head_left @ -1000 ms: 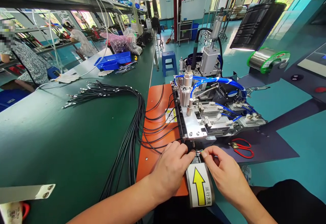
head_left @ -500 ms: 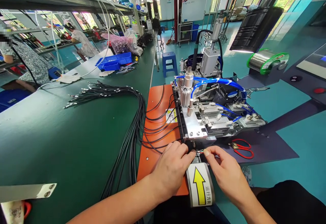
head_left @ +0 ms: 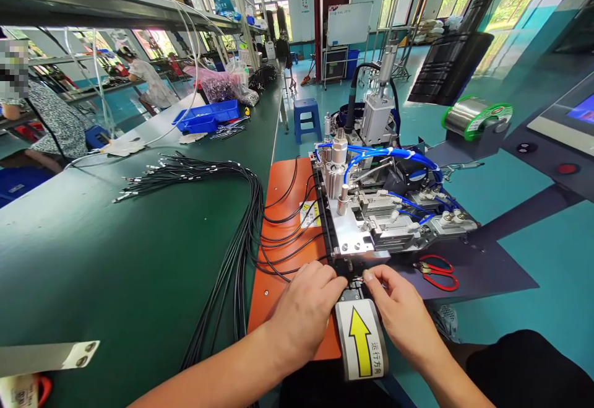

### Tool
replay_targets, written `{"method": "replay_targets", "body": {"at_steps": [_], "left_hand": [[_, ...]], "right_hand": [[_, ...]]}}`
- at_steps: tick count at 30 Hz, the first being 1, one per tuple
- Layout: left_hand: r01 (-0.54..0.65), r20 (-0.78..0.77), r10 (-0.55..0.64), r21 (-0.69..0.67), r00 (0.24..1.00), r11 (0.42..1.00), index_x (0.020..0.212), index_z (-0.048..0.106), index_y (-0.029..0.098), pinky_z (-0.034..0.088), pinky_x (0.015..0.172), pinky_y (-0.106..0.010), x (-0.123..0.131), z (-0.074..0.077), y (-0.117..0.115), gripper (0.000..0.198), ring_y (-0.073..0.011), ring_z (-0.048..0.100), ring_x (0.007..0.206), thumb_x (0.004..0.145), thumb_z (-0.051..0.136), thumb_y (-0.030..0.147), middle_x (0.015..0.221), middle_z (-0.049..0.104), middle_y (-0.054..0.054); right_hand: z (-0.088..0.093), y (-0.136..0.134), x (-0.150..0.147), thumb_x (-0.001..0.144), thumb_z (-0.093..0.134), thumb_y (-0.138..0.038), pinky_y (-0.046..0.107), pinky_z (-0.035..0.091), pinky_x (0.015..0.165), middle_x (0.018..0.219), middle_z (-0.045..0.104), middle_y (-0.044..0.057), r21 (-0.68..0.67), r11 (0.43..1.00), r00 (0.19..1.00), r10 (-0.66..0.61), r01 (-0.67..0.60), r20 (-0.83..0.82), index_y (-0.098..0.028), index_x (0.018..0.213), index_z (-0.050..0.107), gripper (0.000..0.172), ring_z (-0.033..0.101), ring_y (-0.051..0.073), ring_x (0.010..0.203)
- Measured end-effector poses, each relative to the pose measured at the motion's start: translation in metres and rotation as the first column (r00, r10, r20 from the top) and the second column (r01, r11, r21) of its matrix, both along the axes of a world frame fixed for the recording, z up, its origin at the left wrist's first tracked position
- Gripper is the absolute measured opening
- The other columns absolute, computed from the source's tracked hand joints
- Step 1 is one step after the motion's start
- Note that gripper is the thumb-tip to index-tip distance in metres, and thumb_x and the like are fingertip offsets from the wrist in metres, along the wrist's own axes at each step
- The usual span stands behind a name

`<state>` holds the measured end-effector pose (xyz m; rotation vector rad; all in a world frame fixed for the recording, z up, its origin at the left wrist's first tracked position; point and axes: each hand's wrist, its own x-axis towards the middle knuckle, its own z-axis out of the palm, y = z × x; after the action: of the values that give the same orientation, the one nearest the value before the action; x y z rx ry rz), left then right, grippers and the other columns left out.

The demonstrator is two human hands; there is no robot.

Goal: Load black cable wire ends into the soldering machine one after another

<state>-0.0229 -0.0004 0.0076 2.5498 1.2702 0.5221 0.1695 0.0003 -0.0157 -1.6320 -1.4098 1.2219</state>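
My left hand (head_left: 309, 299) is closed at the front end of the machine's track, with a black cable (head_left: 278, 273) running in under its fingers. My right hand (head_left: 396, 306) pinches the short thin wires (head_left: 359, 280) at that cable's end; the fingertips hide most of them. Both hands are just in front of the benchtop machine (head_left: 352, 228), above a cover plate with a yellow arrow (head_left: 361, 340). Several more black cables lie across the orange plate (head_left: 283, 179), their ends tucked along the machine's edge.
A thick bundle of black cables (head_left: 250, 191) curves over the green bench (head_left: 139, 272). Red-handled scissors (head_left: 439, 273) lie right of the machine. A solder wire spool (head_left: 477, 118), a blue bin (head_left: 206, 116) and a blue stool (head_left: 306, 117) stand farther back. Co-workers sit at the left.
My right hand has moved slightly left, closer to my left hand, and less of the thin wires shows between them. The whole view has shifted a little.
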Motion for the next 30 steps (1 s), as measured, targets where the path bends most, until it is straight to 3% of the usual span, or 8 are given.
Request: {"method": "replay_targets", "body": {"at_steps": [8,22,27,30], "left_hand": [[-0.068,-0.001,0.068,-0.042,0.998,0.997,0.094,0.065,0.017,0.049,0.075,-0.036,-0.002,0.001,0.0,0.012,-0.0212,0.052,0.085,0.095,0.053,0.014,0.09,0.06,-0.005],[-0.068,-0.01,0.068,-0.096,0.998,0.993,0.096,0.07,0.018,0.05,0.075,-0.034,-0.003,0.011,0.006,0.014,-0.0209,0.056,0.086,0.093,0.057,0.013,0.09,0.064,-0.005],[-0.062,-0.049,0.056,-0.12,0.997,0.991,0.101,0.07,0.02,0.048,0.076,-0.035,-0.006,0.017,0.006,0.02,-0.0213,0.053,0.088,0.093,0.054,0.012,0.092,0.061,-0.005],[-0.053,-0.046,0.046,-0.172,0.998,0.984,0.103,0.069,0.021,0.048,0.078,-0.034,-0.008,0.025,0.006,0.022,-0.0207,0.053,0.091,0.094,0.051,0.012,0.094,0.059,-0.005]], "right_hand": [[-0.001,0.002,0.001,0.097,0.042,-0.053,0.026,0.039,0.063,0.074,0.054,-0.001,-0.015,0.999,0.999,0.031,-0.03,0.037,-0.02,0.081,0.056,0.039,0.048,0.016,0.068],[0.003,0.003,0.006,0.093,0.048,-0.051,0.023,0.036,0.05,0.063,0.054,-0.003,0.009,1.0,0.999,-0.024,0.024,0.048,-0.02,0.076,0.06,0.037,0.047,0.014,0.056],[0.017,-0.014,0.013,0.092,0.049,-0.053,0.023,0.037,0.048,0.061,0.056,-0.002,0.048,0.992,0.981,-0.122,0.116,0.152,-0.022,0.081,0.062,0.035,0.049,0.015,0.054],[0.025,-0.032,0.005,0.091,0.052,-0.053,0.023,0.04,0.049,0.062,0.058,-0.002,0.121,0.982,0.982,-0.159,0.146,0.099,-0.023,0.082,0.062,0.033,0.053,0.015,0.053]]}}
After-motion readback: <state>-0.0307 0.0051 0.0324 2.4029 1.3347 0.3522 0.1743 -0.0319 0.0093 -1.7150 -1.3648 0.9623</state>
